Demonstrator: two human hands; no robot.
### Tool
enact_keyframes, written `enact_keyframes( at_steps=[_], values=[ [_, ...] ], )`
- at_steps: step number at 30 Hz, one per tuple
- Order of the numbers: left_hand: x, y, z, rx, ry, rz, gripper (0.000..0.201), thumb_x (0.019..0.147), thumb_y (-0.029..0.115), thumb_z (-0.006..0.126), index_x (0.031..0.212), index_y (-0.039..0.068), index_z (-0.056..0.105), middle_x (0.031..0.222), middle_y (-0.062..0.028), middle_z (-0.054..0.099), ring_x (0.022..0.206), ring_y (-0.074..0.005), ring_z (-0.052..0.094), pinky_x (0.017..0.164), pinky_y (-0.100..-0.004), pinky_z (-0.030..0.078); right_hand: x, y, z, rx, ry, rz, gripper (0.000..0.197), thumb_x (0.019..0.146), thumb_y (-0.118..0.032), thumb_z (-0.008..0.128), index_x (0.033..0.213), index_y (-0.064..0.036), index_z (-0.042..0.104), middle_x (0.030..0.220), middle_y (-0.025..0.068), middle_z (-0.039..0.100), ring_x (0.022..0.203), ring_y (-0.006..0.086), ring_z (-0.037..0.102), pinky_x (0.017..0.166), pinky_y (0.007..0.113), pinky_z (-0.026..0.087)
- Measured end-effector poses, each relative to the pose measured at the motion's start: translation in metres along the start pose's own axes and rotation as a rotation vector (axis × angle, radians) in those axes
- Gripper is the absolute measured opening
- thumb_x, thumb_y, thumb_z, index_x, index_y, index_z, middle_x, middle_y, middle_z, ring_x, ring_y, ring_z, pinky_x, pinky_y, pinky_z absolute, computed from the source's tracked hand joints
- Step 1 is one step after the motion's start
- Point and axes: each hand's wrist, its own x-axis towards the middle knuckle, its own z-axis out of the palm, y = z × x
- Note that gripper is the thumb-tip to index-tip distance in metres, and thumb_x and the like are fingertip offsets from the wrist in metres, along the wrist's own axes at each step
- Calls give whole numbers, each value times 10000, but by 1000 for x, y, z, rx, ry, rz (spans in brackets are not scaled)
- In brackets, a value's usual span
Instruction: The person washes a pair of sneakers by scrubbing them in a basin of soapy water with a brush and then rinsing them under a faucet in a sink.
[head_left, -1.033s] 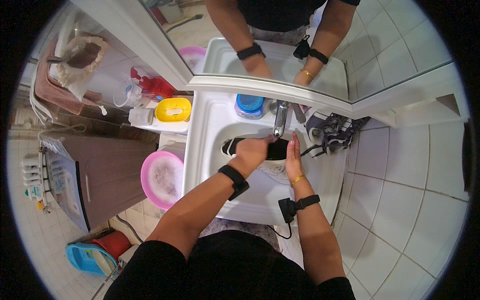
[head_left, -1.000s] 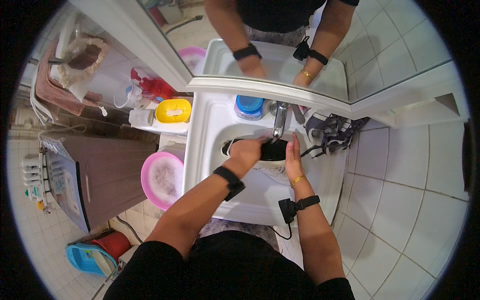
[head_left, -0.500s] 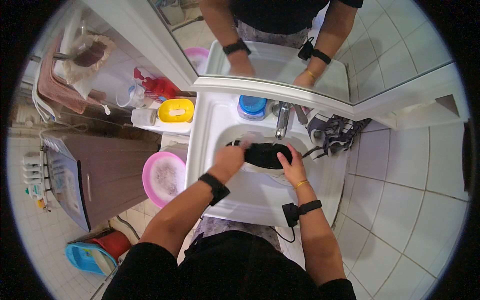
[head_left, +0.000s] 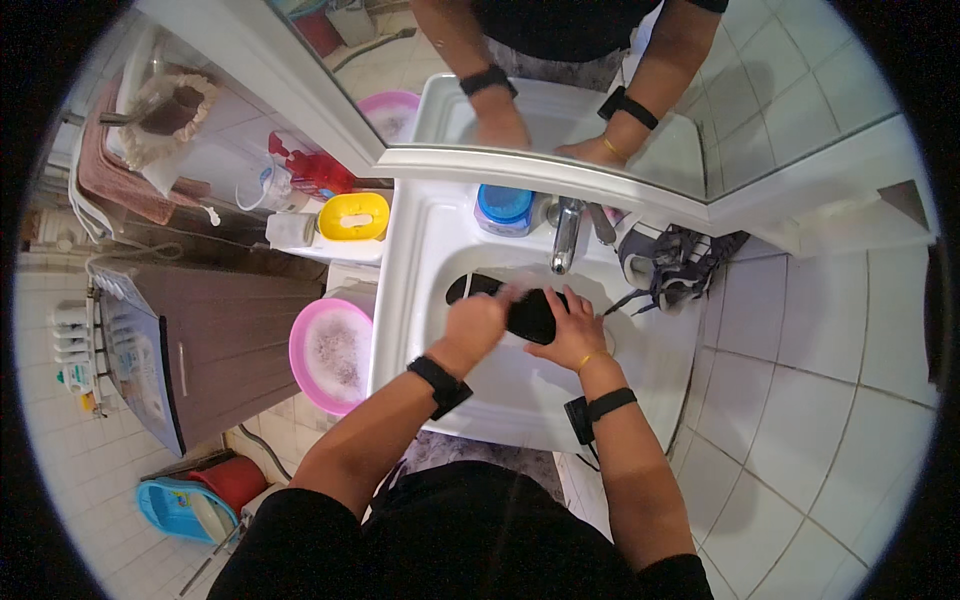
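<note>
In the white sink basin lies a shoe (head_left: 530, 318), its black sole up, with a pale band across the left end. My right hand (head_left: 577, 336) grips the right end, fingers on the far side and thumb at the near side. Over the middle of the sole is my left hand (head_left: 474, 327), curled closed. Motion blurs its fingertips, and whatever it holds cannot be made out. The metal faucet (head_left: 566, 238) stands just beyond my right hand. A grey and white sneaker with dark laces (head_left: 668, 262) rests on the sink's right ledge.
A blue-lidded tub (head_left: 504, 208) stands behind the basin, under a mirror (head_left: 600, 100). Left of the sink (head_left: 440, 420) are a pink basin of suds (head_left: 331, 355), a yellow soap dish (head_left: 353, 216) and a washing machine (head_left: 230, 350). White tiles (head_left: 815, 400) cover the right wall.
My left hand has moved to the right along the sole. My right hand has shifted slightly left and its fingers lie further over the shoe's end, which has tilted.
</note>
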Motion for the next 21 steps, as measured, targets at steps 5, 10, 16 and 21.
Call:
enact_keyframes(
  at_steps=[5,10,16,21],
  values=[
    [-33,50,-3,-105,158,98,436,909,213,532,1344,213,556,705,-141,641,604,-346,648,521,-457,512,-14,3,4,267,160,71,951,618,-535,825,1434,-187,485,1358,243,474,1249,412,452,1055,501,386],
    [3,5,-23,22,258,111,331,891,197,537,1194,258,655,674,-144,652,595,-328,657,490,-451,499,-40,-6,-4,272,316,20,866,606,-534,826,1367,-205,578,1315,263,501,1234,433,454,1060,489,381],
    [-26,67,-65,-18,151,198,330,885,191,567,1181,270,689,685,-137,659,636,-327,660,558,-455,518,-61,10,-8,445,338,213,811,605,-523,834,1337,-251,614,1318,249,500,1224,420,456,1046,472,401],
    [20,25,-52,136,128,52,239,866,206,562,1022,266,733,783,-111,708,725,-316,692,615,-433,538,-69,7,-6,379,311,237,805,616,-527,838,1348,-292,599,1282,234,513,1224,411,457,1031,454,422]
  ],
)
